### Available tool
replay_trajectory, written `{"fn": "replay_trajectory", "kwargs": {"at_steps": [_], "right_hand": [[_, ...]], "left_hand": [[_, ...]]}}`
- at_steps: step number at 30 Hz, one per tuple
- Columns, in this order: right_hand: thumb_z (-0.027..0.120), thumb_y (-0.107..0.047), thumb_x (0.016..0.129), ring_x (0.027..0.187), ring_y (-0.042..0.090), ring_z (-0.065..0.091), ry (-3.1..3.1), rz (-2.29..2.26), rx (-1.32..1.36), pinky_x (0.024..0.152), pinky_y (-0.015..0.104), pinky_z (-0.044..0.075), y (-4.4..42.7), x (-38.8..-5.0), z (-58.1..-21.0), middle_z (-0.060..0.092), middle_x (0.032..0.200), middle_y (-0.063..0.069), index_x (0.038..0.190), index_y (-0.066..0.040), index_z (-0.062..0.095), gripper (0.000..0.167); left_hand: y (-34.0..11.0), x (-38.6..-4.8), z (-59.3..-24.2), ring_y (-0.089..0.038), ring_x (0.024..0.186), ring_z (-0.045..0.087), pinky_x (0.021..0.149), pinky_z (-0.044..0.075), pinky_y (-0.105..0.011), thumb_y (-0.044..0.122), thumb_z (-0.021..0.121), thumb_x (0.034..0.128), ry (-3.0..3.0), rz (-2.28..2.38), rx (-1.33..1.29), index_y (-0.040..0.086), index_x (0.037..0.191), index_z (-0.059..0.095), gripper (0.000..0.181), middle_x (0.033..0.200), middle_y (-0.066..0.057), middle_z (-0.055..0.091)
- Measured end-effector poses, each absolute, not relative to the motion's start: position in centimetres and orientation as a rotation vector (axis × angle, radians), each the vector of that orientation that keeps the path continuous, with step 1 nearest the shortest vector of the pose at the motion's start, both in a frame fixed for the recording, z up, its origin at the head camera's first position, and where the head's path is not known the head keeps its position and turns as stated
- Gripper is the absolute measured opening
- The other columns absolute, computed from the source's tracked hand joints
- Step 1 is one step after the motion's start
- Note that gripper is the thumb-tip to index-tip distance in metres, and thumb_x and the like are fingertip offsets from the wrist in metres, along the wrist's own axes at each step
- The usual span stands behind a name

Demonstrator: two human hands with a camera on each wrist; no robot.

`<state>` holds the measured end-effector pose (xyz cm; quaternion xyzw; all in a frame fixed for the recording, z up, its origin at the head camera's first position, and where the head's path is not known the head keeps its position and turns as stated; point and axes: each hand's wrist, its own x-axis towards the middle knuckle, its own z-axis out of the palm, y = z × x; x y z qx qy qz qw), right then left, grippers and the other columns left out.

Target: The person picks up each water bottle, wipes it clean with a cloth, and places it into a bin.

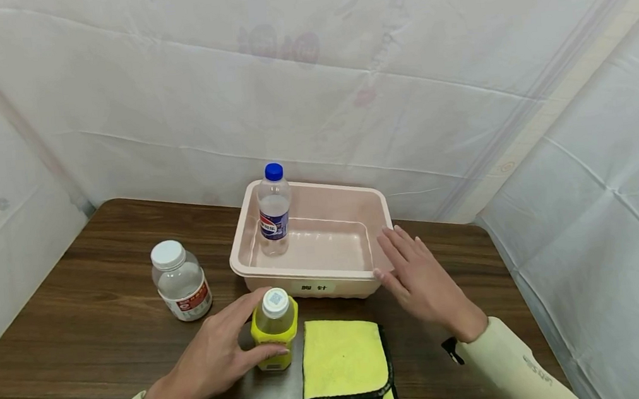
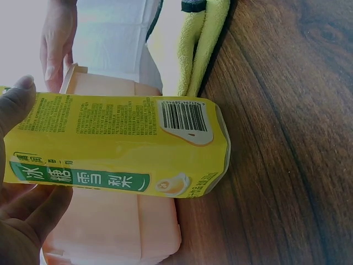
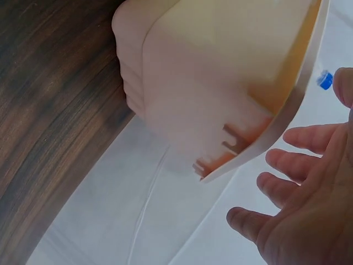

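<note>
A yellow-labelled drink bottle with a white cap stands before the bin, gripped by my left hand, thumb on the near side and fingers round the far side. In the left wrist view, the label of the yellow bottle shows a barcode. I cannot tell whether its base touches the table. The pink plastic bin holds a clear bottle with a blue cap, standing upright at its left end. My right hand is at the bin's right rim, fingers extended; in the right wrist view its fingers appear apart from the rim.
Left of the bin stands a clear jar with a white lid. A folded yellow cloth with black edging lies in front of the bin. White sheeting hangs behind and at both sides of the wooden table.
</note>
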<state>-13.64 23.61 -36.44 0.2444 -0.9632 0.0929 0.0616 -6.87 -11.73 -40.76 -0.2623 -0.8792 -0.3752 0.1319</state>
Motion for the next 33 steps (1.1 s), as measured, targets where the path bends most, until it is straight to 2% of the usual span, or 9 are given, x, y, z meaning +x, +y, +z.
{"fn": "replay_trajectory", "kwargs": {"at_steps": [10,22,33], "right_hand": [[0.054,-0.040,0.108,0.161,0.037,0.024,-2.898,0.220,0.809,0.129,0.062,0.024,23.3,-12.2,-36.3,0.029,0.171,0.015,0.164,-0.006,0.030,0.069],[0.052,-0.046,0.108,0.159,0.035,0.030,-2.845,0.157,0.889,0.128,0.059,0.028,22.5,-10.5,-36.1,0.032,0.170,0.014,0.163,-0.009,0.034,0.068],[0.050,-0.050,0.108,0.160,0.031,0.028,-2.823,0.093,0.943,0.128,0.056,0.029,21.8,-9.2,-36.2,0.036,0.170,0.010,0.162,-0.010,0.037,0.068]], "left_hand": [[-11.8,-6.8,-40.9,-0.010,0.113,0.070,0.094,0.063,-0.039,0.037,0.095,0.0749,-2.550,-1.078,-0.759,0.021,0.146,0.053,0.083,0.132,0.006,0.068],[-11.7,-6.9,-40.9,-0.011,0.114,0.070,0.095,0.063,-0.040,0.036,0.095,0.0748,-2.549,-1.071,-0.757,0.021,0.145,0.053,0.083,0.132,0.006,0.069],[-11.7,-7.1,-40.9,-0.012,0.114,0.070,0.095,0.062,-0.040,0.036,0.094,0.0754,-2.548,-1.079,-0.763,0.021,0.146,0.053,0.084,0.133,0.006,0.068]]}}
